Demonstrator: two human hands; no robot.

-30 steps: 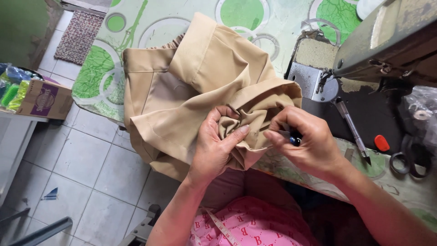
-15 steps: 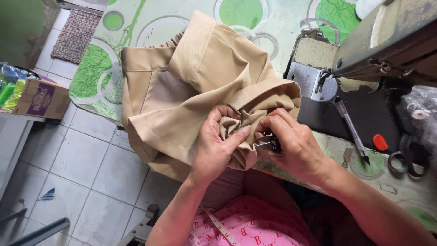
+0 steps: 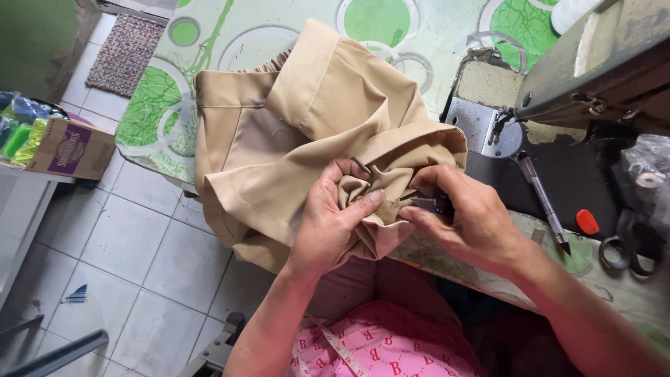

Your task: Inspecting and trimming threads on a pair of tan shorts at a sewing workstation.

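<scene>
A tan garment (image 3: pixel 307 132) with an elastic waistband lies bunched over the table's front edge. My left hand (image 3: pixel 333 223) grips a crumpled fold of it, thumb pressed across the cloth. My right hand (image 3: pixel 464 218) pinches the same fold from the right and holds a small dark tool, mostly hidden by the fingers, against the fabric.
A sewing machine (image 3: pixel 586 77) stands at the right with its needle plate (image 3: pixel 481 126). A pen (image 3: pixel 543 202), a red object (image 3: pixel 587 221) and black scissors (image 3: pixel 628 244) lie on the green-patterned table (image 3: pixel 230 35). A cardboard box (image 3: pixel 70 148) sits at the left above the tiled floor (image 3: pixel 139 265).
My right hand has drawn in closer to the fold, and both hands have shifted slightly while working the bunched cloth. The garment stays in place.
</scene>
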